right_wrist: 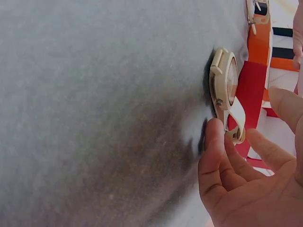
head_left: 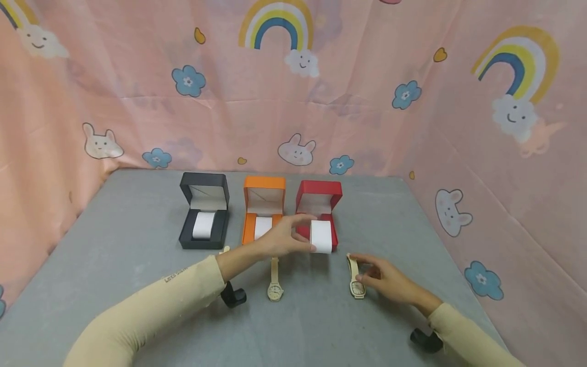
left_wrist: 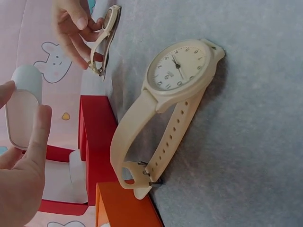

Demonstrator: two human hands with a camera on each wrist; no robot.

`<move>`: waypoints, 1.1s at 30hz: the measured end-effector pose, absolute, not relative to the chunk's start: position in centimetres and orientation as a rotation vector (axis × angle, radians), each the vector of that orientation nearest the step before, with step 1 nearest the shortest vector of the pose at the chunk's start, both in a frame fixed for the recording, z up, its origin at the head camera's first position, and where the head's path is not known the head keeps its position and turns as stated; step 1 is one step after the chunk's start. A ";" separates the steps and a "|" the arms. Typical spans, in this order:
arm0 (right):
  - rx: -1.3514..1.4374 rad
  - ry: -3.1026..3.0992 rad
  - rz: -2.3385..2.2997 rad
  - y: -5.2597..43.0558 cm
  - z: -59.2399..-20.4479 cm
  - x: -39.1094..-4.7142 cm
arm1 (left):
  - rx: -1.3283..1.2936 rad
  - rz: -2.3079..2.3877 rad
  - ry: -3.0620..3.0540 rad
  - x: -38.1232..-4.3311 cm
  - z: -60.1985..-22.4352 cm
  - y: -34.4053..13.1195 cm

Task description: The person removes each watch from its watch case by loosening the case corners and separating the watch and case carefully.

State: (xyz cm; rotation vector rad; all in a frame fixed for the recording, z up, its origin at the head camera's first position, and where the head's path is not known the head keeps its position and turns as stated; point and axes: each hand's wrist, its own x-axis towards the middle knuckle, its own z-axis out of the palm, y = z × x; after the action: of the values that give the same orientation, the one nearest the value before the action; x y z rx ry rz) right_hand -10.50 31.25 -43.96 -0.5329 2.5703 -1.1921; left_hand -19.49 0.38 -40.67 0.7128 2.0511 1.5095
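Note:
My left hand pinches a white watch cushion between thumb and fingers, over the front of the open red watch box. In the left wrist view the cushion's rounded end faces the camera. My right hand holds a beige wristwatch on the table, fingers at the buckle end of its closed strap and thumb near the case. A second beige watch with a round dial lies in front of the orange box, strap buckled into a loop.
An orange box and a black box stand open left of the red one, each with a white cushion inside. My left forearm partly hides a pale strap. Pink printed cloth surrounds the grey table.

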 end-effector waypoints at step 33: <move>-0.511 2.620 -1.169 31.1 -42.5 -12.3 | 0.764 1.486 2.129 -20.0 -40.5 0.6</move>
State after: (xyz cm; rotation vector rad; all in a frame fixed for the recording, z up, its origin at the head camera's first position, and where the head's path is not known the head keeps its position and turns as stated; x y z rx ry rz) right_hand -12.35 31.10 -42.51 -0.5108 2.6197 -1.1693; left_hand -19.98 0.60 -40.45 0.7642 2.1291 1.4859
